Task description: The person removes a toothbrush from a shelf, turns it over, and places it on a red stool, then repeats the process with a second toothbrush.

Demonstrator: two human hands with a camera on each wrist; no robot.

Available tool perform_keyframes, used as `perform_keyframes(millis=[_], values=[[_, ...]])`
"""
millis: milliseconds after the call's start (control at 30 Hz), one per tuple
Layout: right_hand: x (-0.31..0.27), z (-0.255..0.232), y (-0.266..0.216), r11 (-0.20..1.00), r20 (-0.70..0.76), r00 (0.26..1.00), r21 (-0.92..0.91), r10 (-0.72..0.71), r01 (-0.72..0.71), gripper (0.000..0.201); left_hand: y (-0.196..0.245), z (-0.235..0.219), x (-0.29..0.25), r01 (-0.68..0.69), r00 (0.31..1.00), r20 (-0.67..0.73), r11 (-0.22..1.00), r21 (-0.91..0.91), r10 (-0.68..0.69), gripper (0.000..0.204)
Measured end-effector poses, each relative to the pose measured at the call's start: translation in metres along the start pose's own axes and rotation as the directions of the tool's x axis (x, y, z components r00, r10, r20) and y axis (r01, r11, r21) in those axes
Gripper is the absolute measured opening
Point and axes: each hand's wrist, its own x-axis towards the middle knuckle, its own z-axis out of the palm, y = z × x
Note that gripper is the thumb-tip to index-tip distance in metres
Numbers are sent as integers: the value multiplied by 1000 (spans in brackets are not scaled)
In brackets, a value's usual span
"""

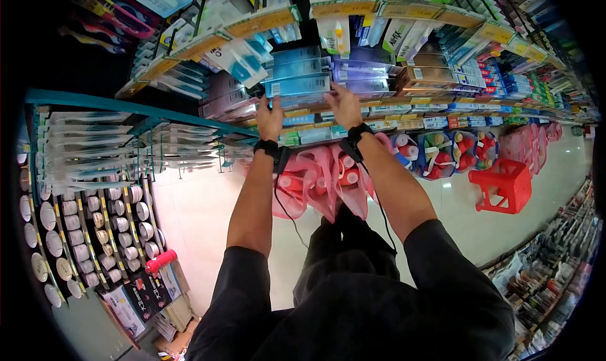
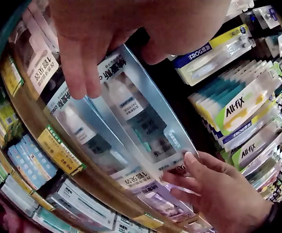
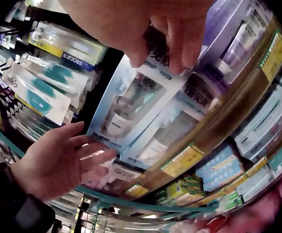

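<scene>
A light-blue toothpaste box (image 1: 298, 86) with a clear window lies on the shelf, atop similar blue boxes. My left hand (image 1: 270, 118) holds its left end, thumb on the far side and fingers over the front in the left wrist view. At the other end, my right hand (image 1: 346, 107) pinches the box between thumb and fingers. Through the window of the box (image 2: 143, 114) a white-capped tube shows. Just in front of it, a second blue box (image 3: 163, 138) sits against the shelf edge in the right wrist view.
Purple boxes (image 1: 363, 69) and brown boxes (image 1: 429, 76) stand to the right. Carded toothbrushes (image 2: 250, 109) hang on hooks behind. Below the shelf are pink bags (image 1: 309, 181) with bottles, and a red stool (image 1: 505, 185) stands on the floor at right.
</scene>
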Motion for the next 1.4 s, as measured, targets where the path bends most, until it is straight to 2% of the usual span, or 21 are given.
perform_keyframes(millis=[67, 167, 200, 300, 333, 433, 467, 567, 667, 700, 767, 800, 900, 1033, 1067, 1100, 1133, 1200, 1233, 1367, 1400], values=[[0, 3, 2, 991, -30, 992, -63, -120, 118, 40, -15, 4, 2, -112, 993, -40, 993, 45, 114, 47], [-7, -10, -13, 987, -22, 992, -105, -127, 124, 36, -7, 6, -18, -167, 978, -124, 985, 36, 170, 47], [-11, -20, -22, 989, -15, 994, -103, -111, 109, 35, -31, 13, -12, -184, 973, -131, 981, 54, 189, 49], [-19, -26, -19, 984, -36, 985, -74, -168, 165, 36, 17, 0, -52, -121, 982, -142, 993, 16, 122, 49], [-23, -31, -21, 988, -2, 990, -69, -141, 140, 37, 13, -1, -56, -144, 981, -138, 989, -24, 140, 52], [-38, -48, -35, 981, -17, 981, 27, -194, 194, 37, 9, -1, -77, -236, 954, -202, 971, -42, 223, 52], [-45, -56, -41, 984, -2, 985, -19, -175, 175, 38, 8, -6, -83, -241, 958, -160, 971, -8, 236, 51], [-65, -80, -63, 976, 33, 977, -53, -209, 210, 36, 13, -9, -107, -247, 958, -185, 957, -149, 219, 43], [-87, -103, -91, 958, -16, 958, -36, -285, 284, 38, 48, -23, -142, -149, 981, -171, 930, -335, 95, 35], [-95, -111, -101, 944, -26, 945, -54, -327, 325, 39, 61, -30, -154, -100, 986, -163, 916, -389, 38, 34], [-109, -123, -118, 951, 0, 952, -42, -306, 306, 39, 78, -44, -175, -8, 988, -136, 869, -496, -68, 31], [-117, -126, -125, 946, -4, 946, -31, -323, 323, 39, 74, -56, -180, 114, 990, -24, 873, -474, -142, 39], [-144, -133, -149, 941, -15, 941, -29, -338, 337, 40, 74, -70, -196, -83, 984, -176, 845, -528, -13, 33], [-174, -130, -177, 918, -57, 917, -32, -396, 394, 41, 98, -102, -221, -156, 974, -223, 849, -504, 47, 35], [-182, -128, -182, 907, -79, 903, -40, -422, 420, 41, 91, -108, -224, -125, 980, -197, 806, -578, 11, 34], [-189, -127, -187, 893, -101, 887, -51, -450, 447, 41, 93, -116, -229, -149, 978, -204, 809, -569, 36, 34], [-200, -130, -204, 924, -78, 921, -10, -381, 382, 41, 99, -124, -236, -169, 976, -211, 811, -559, 58, 33], [-217, -131, -212, 917, -71, 916, -84, -395, 389, 42, 102, -140, -250, -211, 971, -213, 817, -537, 110, 32], [-225, -130, -215, 904, -78, 904, -118, -420, 410, 42, 103, -146, -258, -186, 976, -200, 825, -533, 91, 32], [-264, -136, -240, 951, -93, 946, -47, -310, 307, 42, 96, -158, -284, -150, 982, -176, 840, -521, 66, 32], [-270, -135, -235, 932, -115, 925, -80, -361, 354, 41, 97, -164, -290, -157, 982, -172, 860, -486, 82, 33]])
